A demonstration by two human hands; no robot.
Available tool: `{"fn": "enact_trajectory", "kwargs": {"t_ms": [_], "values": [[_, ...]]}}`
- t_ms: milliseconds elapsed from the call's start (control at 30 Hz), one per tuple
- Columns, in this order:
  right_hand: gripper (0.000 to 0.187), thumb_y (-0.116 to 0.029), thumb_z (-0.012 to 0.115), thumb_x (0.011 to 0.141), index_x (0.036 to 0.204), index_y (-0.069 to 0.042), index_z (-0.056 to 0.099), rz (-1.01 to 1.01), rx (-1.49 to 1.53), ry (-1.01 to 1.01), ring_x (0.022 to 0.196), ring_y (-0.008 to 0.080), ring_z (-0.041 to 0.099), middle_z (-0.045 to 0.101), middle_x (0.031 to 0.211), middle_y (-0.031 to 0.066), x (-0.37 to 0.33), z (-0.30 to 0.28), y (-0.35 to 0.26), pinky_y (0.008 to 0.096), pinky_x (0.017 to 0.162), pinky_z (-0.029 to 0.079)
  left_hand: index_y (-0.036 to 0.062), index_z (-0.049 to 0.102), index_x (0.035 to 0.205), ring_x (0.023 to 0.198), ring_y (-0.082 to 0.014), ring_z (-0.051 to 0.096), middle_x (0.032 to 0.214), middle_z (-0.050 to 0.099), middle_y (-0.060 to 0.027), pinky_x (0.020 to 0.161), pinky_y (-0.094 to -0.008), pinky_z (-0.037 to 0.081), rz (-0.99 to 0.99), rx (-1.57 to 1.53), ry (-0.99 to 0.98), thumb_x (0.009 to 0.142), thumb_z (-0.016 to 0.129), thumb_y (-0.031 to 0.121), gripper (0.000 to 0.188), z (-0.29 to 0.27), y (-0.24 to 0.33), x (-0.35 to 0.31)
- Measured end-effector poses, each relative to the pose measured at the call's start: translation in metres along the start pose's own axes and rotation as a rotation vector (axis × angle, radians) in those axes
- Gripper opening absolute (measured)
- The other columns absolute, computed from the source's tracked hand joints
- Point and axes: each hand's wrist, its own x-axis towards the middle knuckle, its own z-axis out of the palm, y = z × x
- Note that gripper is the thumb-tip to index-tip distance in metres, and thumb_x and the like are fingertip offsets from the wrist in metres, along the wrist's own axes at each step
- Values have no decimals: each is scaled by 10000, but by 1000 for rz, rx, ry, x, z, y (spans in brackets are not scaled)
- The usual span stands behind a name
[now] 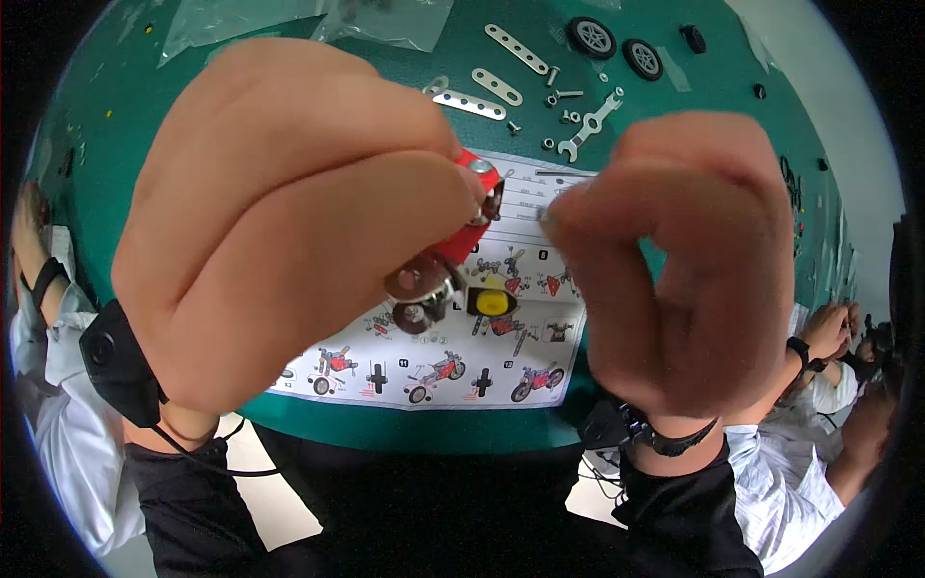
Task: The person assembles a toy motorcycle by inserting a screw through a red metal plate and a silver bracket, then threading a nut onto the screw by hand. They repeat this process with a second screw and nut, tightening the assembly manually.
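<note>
Close in front of me, my left hand (pixel 289 222) is closed, thumb and fingers pinching a partly built toy motorcycle (pixel 461 247). Red plates, shiny metal brackets and a screw head show at its fingertips. A black part with a yellow face (pixel 493 303) sticks out from the model's lower end. To the right, apart from the model, my right hand (pixel 689 260) is curled with thumb and forefinger pressed together. A tiny greyish bit shows at that pinch, too small to name. Beneath both hands lies a printed instruction sheet (pixel 525 236) with assembly drawings, partly covered.
On the green table (pixel 356 424), beyond the sheet, lie a small metal spanner (pixel 593 125), perforated metal strips (pixel 515 48), several screws and nuts, and two black wheels (pixel 591 39). Clear plastic bags (pixel 385 21) rest at the far left. Other people's hands (pixel 831 332) show at both sides.
</note>
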Motion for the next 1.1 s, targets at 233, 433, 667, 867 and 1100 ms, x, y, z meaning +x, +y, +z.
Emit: {"fn": "enact_trajectory", "kwargs": {"t_ms": [233, 433, 667, 867, 1100], "values": [[309, -25, 796, 572, 863, -21, 694, 23, -373, -421, 735, 235, 568, 582, 851, 111, 28, -18, -33, 334, 593, 446, 17, 642, 899, 859, -334, 657, 998, 680, -152, 742, -443, 537, -84, -24, -98, 526, 774, 72, 399, 6, 5, 6], [351, -67, 795, 520, 857, -29, 705, -76, -258, -208, 715, 240, 561, 584, 853, 106, 12, -4, -20, 341, 575, 443, 13, 642, 862, 873, -331, 650, 990, 680, -153, 744, -452, 535, -103, -22, -89, 540, 702, 119, 344, -7, 15, 4], [376, -23, 796, 528, 891, -17, 701, -56, -236, -185, 710, 247, 565, 586, 866, 124, 8, -3, -17, 339, 577, 445, 14, 634, 876, 863, -333, 646, 981, 676, -154, 753, -450, 540, -104, 3, -44, 543, 698, 115, 354, -1, 16, 3], [323, 24, 789, 609, 914, 4, 686, -98, -62, -62, 734, 253, 589, 596, 895, 131, 6, 10, -4, 328, 611, 466, 10, 636, 919, 876, -347, 649, 986, 671, -159, 775, -460, 547, -114, 33, -50, 522, 715, 89, 412, -9, 17, 0], [293, 42, 791, 676, 942, 14, 673, -85, 20, -31, 757, 257, 609, 606, 917, 135, 7, 14, -5, 323, 645, 488, 20, 634, 943, 913, -359, 660, 1023, 675, -157, 806, -465, 550, -124, 57, -27, 565, 732, 67, 393, -12, 17, -3]]}}
